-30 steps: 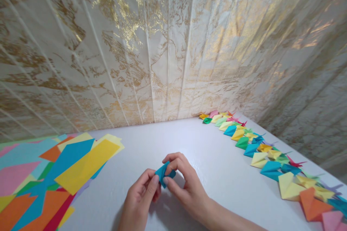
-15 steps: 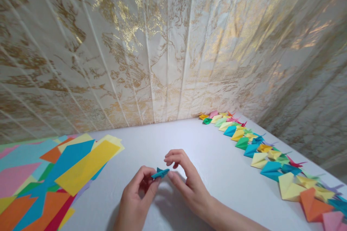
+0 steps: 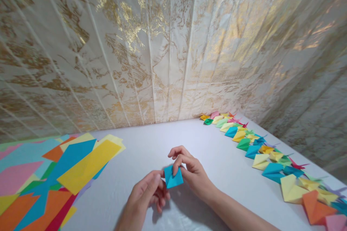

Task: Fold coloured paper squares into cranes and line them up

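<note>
One blue paper (image 3: 175, 181) pinched in the right hand (image 3: 194, 174) above the table (image 3: 130, 151); left hand (image 3: 145, 192) loosely curled by its edge, can't tell if gripping. Looks mid-fold to me, next crease probably needs neat edges.

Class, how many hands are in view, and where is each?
2: the left hand at the left edge of the folded blue paper, the right hand gripping its upper right. No others show.

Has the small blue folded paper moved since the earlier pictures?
Yes: the blue folded paper has moved slightly to the right, away from the yellow sheet lying at left.
</note>
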`<state>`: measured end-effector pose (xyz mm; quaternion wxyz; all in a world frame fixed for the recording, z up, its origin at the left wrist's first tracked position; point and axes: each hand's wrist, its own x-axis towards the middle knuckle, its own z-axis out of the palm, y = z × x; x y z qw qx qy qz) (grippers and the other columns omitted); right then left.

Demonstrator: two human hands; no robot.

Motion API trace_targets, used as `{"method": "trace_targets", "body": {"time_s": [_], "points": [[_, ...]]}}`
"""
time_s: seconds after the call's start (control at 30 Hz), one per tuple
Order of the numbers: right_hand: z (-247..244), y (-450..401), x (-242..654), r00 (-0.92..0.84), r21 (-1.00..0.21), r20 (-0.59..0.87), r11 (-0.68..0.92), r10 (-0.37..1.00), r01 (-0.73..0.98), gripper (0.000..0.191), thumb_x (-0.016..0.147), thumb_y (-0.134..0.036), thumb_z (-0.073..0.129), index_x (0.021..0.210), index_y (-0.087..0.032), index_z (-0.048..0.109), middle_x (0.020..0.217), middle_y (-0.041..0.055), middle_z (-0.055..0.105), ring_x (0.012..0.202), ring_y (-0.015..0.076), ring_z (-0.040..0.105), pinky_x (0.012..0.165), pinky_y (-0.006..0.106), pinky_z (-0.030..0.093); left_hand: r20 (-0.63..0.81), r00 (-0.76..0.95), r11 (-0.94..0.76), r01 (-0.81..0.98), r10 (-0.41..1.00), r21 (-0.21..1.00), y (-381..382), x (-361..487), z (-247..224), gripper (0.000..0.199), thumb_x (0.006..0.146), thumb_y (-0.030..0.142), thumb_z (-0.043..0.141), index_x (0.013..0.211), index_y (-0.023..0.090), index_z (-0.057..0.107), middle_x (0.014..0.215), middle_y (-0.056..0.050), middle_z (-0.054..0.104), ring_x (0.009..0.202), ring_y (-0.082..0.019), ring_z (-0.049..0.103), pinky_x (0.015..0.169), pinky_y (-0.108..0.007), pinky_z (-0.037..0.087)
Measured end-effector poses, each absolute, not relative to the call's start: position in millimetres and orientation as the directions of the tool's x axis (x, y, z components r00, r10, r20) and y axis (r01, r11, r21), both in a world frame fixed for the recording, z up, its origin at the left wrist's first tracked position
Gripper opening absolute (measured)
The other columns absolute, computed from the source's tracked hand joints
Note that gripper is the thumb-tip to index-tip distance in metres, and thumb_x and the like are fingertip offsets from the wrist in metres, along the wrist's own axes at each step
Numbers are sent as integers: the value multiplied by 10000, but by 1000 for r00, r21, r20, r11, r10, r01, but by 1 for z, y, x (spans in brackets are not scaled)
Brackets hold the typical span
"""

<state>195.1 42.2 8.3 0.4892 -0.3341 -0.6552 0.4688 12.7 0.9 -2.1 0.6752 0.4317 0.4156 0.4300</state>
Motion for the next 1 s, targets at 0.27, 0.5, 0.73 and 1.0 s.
{"method": "trace_targets", "body": {"time_s": [0.27, 0.5, 0.73, 1.0], "points": [[16, 34, 193, -371, -848, 415, 501, 831, 175, 297, 919, -90, 440, 875, -228, 699, 1125, 66, 573, 1085, 201, 555, 960, 372, 449, -215, 256, 274, -219, 942, 937, 9, 13, -20, 475, 816, 663, 667, 748, 204, 569, 454, 90, 467, 408, -63, 353, 418, -155, 338], [22, 29, 190, -409, -853, 383, 487, 828, 187, 244, 872, -110, 453, 965, -212, 654, 1105, 62, 567, 1074, 208, 562, 954, 363, 437, -196, 139, 220, -180, 971, 959, 8, 12, -18, 518, 771, 697, 687, 775, 190, 585, 480, 85, 486, 432, -63, 395, 431, -151, 358], [18, 30, 185, -353, -885, 358, 435, 865, 169, 272, 767, 6, 558, 923, -211, 612, 1049, 32, 555, 955, 168, 545, 836, 282, 443, -136, 10, 134, -268, 991, 954, 7, 18, -14, 495, 734, 647, 762, 849, 220, 539, 536, 85, 555, 440, -67, 423, 406, -144, 356], [20, 27, 187, -412, -874, 361, 457, 837, 164, 232, 796, -3, 544, 905, -204, 584, 1132, 56, 541, 1019, 173, 564, 894, 297, 444, -148, 72, 156, -120, 986, 980, 11, 11, -23, 508, 715, 673, 749, 793, 182, 648, 562, 71, 511, 448, -70, 447, 419, -168, 393]]}}
